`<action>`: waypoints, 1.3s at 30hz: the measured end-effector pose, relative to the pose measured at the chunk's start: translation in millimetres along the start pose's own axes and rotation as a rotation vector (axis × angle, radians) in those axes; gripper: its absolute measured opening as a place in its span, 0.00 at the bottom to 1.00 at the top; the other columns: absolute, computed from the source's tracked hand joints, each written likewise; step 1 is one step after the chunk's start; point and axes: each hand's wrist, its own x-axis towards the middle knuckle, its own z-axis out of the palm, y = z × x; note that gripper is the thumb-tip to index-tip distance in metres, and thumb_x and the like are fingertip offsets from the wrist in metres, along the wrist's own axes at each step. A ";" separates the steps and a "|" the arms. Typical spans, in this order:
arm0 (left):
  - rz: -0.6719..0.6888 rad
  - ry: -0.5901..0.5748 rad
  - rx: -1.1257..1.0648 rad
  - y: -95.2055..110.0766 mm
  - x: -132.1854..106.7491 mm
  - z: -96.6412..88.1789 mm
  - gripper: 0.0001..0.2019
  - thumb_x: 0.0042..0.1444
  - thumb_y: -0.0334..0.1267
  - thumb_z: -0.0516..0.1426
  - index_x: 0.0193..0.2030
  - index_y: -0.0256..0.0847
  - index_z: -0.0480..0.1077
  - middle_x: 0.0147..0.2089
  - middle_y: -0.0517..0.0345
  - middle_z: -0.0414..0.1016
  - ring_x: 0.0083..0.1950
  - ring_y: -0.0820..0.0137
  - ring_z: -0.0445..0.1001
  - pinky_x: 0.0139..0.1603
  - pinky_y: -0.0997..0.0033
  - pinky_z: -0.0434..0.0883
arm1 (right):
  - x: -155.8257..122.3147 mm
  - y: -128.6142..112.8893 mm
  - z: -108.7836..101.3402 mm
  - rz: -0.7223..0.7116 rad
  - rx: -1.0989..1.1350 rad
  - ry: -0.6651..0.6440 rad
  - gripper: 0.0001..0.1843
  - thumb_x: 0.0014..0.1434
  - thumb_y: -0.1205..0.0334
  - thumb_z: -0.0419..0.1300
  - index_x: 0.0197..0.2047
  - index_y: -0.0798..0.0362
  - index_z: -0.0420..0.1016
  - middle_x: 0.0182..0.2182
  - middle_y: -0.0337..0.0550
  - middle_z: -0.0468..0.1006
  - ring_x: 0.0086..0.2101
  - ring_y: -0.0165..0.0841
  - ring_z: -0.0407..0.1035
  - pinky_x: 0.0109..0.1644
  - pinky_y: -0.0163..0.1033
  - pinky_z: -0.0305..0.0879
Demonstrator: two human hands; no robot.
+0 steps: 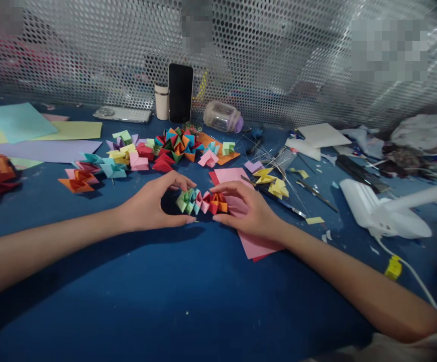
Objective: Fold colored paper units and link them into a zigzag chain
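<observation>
A short chain of folded paper pieces [202, 201], green, pink and orange, lies on the blue table [188, 296] between my two hands. My left hand [151, 205] curls round its green end, thumb below and fingers above. My right hand [246, 208] pinches the orange end the same way and rests on pink paper sheets [254, 245]. Both hands are closed on the chain.
Several folded paper pieces [143, 153] lie in a row behind the hands, and yellow ones [273, 183] to the right. Flat coloured sheets [45, 133] lie far left. A phone [181, 93], a plastic jar [222, 116], scissors [279, 198] and a white device [380, 213] with a cable are around.
</observation>
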 end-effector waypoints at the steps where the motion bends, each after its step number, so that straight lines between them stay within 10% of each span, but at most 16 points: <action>1: -0.016 0.011 -0.008 -0.2 -0.2 0.3 0.22 0.46 0.44 0.65 0.44 0.42 0.61 0.51 0.50 0.71 0.52 0.61 0.72 0.53 0.59 0.70 | -0.6 0.1 1.5 0.002 0.010 0.014 0.26 0.52 0.58 0.67 0.53 0.49 0.66 0.49 0.46 0.73 0.50 0.37 0.69 0.56 0.46 0.66; 7: 0.050 -0.067 0.118 2.5 0.8 -1.3 0.31 0.48 0.46 0.65 0.58 0.42 0.61 0.54 0.50 0.70 0.51 0.63 0.72 0.53 0.64 0.70 | -0.9 0.6 8.4 -0.052 0.000 0.024 0.28 0.52 0.58 0.67 0.55 0.48 0.65 0.51 0.46 0.71 0.52 0.38 0.67 0.57 0.48 0.66; 14: 0.116 -0.127 0.203 6.5 1.3 -2.6 0.18 0.55 0.42 0.60 0.51 0.41 0.67 0.50 0.54 0.72 0.50 0.68 0.71 0.52 0.71 0.68 | -1.6 1.2 5.8 -0.092 0.007 0.031 0.30 0.52 0.63 0.65 0.57 0.49 0.62 0.53 0.49 0.71 0.52 0.39 0.68 0.58 0.48 0.65; 39: -0.017 -0.094 0.275 10.9 1.0 -2.6 0.19 0.48 0.41 0.61 0.46 0.40 0.65 0.43 0.55 0.72 0.43 0.66 0.72 0.45 0.69 0.69 | -4.1 1.3 3.8 -0.253 -0.198 0.174 0.21 0.51 0.56 0.66 0.47 0.49 0.69 0.46 0.47 0.69 0.48 0.39 0.66 0.52 0.49 0.65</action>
